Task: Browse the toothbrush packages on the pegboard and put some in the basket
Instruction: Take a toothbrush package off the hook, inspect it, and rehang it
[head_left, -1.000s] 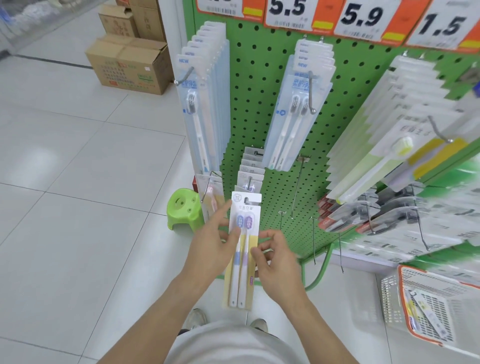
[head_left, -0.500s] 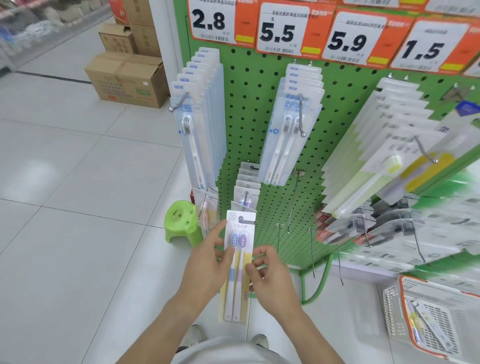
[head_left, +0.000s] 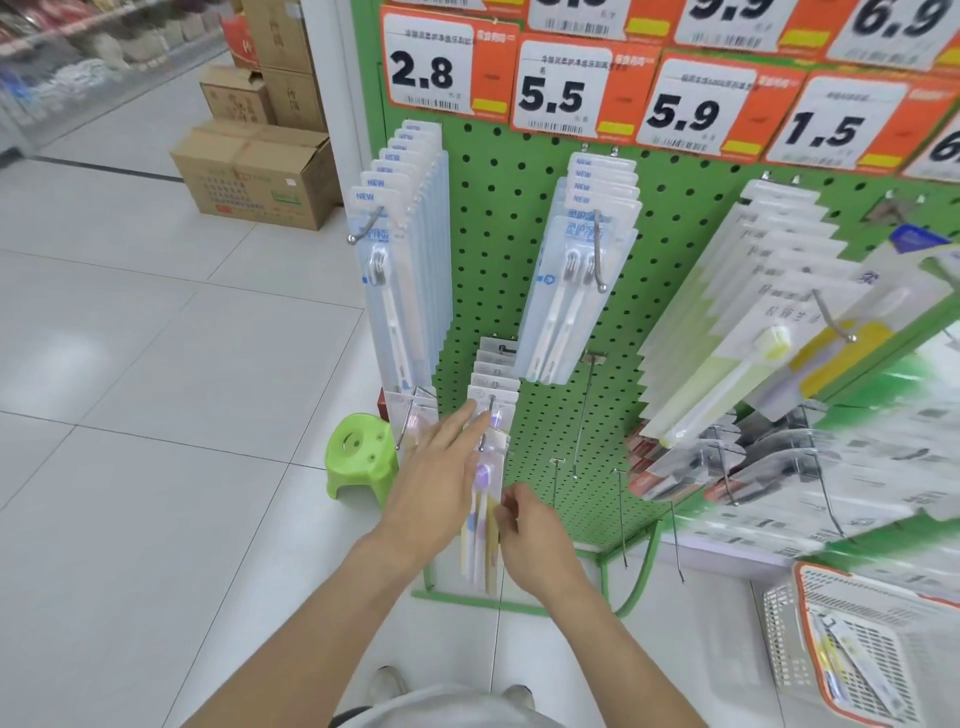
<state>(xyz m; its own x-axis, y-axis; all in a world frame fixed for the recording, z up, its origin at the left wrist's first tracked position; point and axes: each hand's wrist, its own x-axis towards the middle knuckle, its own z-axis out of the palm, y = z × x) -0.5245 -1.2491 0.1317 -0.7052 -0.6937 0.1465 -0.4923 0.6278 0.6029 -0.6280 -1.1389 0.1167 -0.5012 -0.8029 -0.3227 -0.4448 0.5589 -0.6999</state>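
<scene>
1. Standing upright, the pegboard (head_left: 519, 249) fills the upper right, with several rows of hanging packs and some bare hooks low down.
2. Basket (head_left: 810, 618): sits on the floor at lower right, well apart from both hands, and already contains at least one pack.
3. Stool (head_left: 358, 457): green, on the floor just left of the board.
4. Left hand (head_left: 436, 478): fingers straight and slightly spread, reaching toward the low row of packs (head_left: 493, 384); whether the fingertips touch them cannot be told.
5. Right hand (head_left: 535, 540): thumb and fingers pinch the right edge of the held pack (head_left: 480, 519).
6. Held pack: blurred, hangs between the two hands in front of the low row. Its long axis runs near vertical, brush heads up toward the hook, handles down toward the floor.
7. Risk, judged: an edge pinch by one hand is a weak hold, so the thin card may twist or slip to the floor.
8. Risk, judged: the reaching left hand may brush neighbouring packs and knock them off the hook (head_left: 491, 402).
</scene>
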